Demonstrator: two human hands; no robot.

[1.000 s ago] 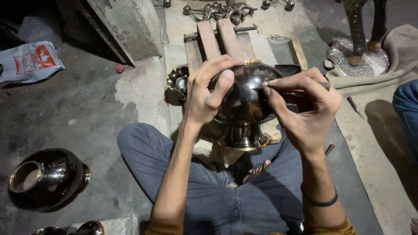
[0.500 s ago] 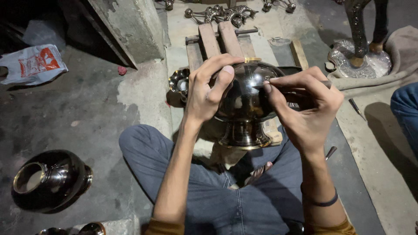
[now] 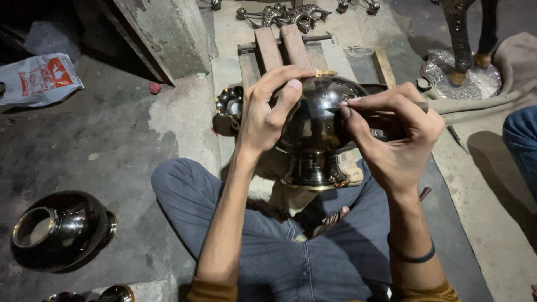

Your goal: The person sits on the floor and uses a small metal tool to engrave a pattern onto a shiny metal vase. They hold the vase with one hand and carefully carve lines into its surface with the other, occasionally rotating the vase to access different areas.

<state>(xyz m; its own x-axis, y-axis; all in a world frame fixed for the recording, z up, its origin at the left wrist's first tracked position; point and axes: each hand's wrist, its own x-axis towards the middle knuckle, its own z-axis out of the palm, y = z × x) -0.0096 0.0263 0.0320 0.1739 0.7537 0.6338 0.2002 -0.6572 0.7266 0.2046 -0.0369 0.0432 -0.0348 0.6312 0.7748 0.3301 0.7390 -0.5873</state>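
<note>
A dark, shiny metal vase (image 3: 316, 126) with a flared brass-edged foot lies on its side above my crossed legs. My left hand (image 3: 267, 112) grips its rounded body from the left, fingers over the top and thumb on the front. My right hand (image 3: 394, 137) pinches a thin engraving tool (image 3: 335, 109), its tip resting on the vase's surface. A dark band circles my right wrist.
Another dark metal pot (image 3: 59, 229) lies on the concrete floor at lower left. Wooden planks (image 3: 279, 47) and small metal parts (image 3: 291, 14) sit ahead. A small shiny bowl (image 3: 229, 103) is left of the vase. A metal stand (image 3: 464, 61) and another person's knee (image 3: 523, 145) are at right.
Both hands keep the same hold on the vase and tool. The view has shifted slightly; no clear movement of the tool tip.
</note>
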